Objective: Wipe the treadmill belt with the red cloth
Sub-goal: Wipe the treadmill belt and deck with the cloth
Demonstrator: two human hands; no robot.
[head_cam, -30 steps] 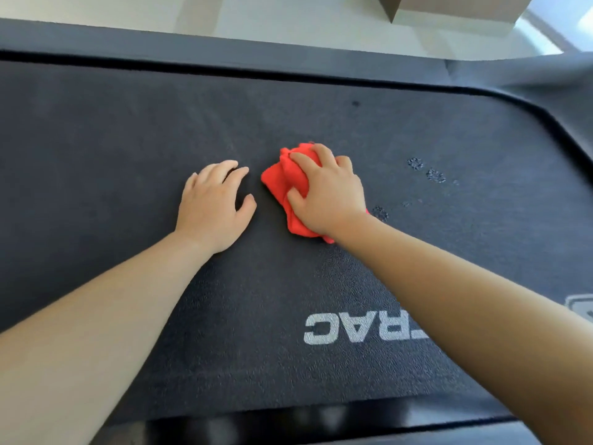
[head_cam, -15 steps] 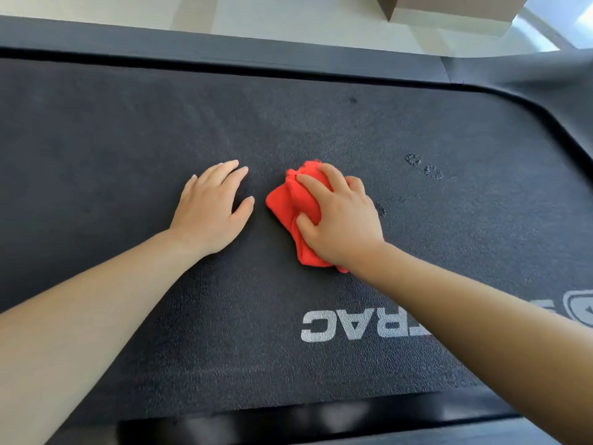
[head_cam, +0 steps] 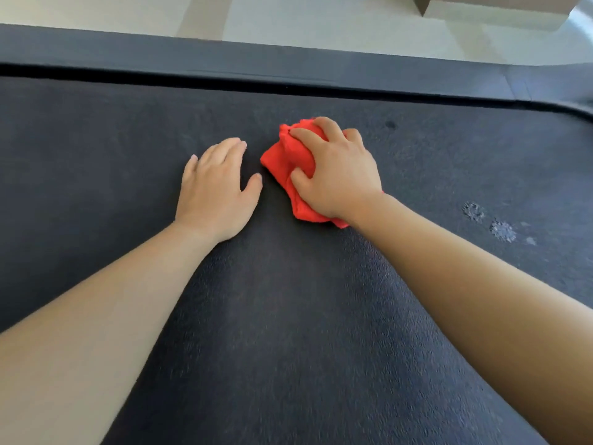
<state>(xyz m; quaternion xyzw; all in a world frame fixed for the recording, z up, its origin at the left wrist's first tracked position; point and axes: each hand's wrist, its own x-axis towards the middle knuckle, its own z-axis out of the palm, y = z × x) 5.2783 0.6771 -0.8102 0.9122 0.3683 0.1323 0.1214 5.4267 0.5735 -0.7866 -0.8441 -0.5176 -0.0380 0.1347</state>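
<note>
Gripping the bunched red cloth (head_cam: 288, 162), your right hand (head_cam: 340, 175) should press across the dark textured treadmill belt (head_cam: 288, 316) toward its pale spots (head_cam: 503, 231).

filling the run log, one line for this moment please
phase: wipe | right hand: grips red cloth on treadmill belt | left hand: flat on belt

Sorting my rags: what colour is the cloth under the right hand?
Plain bright red cloth, clearest in the head view.

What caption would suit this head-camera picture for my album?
Right hand grips a bunched red cloth on the dark treadmill belt; left hand rests flat beside it.
</note>
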